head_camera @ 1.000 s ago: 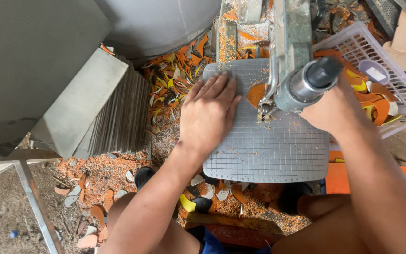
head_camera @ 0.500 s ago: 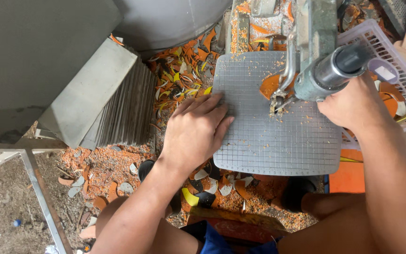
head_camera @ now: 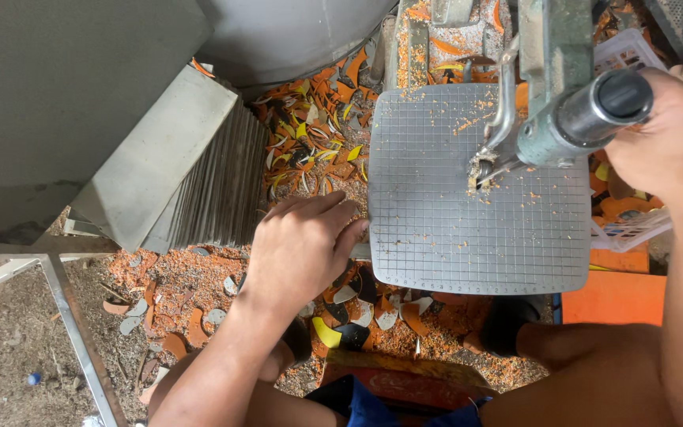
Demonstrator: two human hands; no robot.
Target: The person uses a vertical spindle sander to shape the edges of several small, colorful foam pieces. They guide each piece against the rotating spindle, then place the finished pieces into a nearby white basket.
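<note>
My left hand (head_camera: pixel 303 247) hovers palm down just left of the grey gridded cutter plate (head_camera: pixel 468 237), above the scrap pile, fingers spread and holding nothing that I can see. My right hand (head_camera: pixel 669 142) grips the dark round handle (head_camera: pixel 594 119) of the tile cutter's lever at the right. The cutter's metal tip (head_camera: pixel 482 170) rests near the plate's upper middle. Orange dust speckles the bare plate.
A leaning stack of grey tiles (head_camera: pixel 199 174) stands at the left. Orange, yellow and black tile offcuts (head_camera: pixel 310 142) litter the ground around the plate. A white plastic basket (head_camera: pixel 630 229) sits at the right. A metal frame (head_camera: pixel 73 332) crosses the lower left. My knees are below.
My left hand has left the gridded plate, moving down and left off its edge. The plate is now bare. My right hand stays on the lever handle.
</note>
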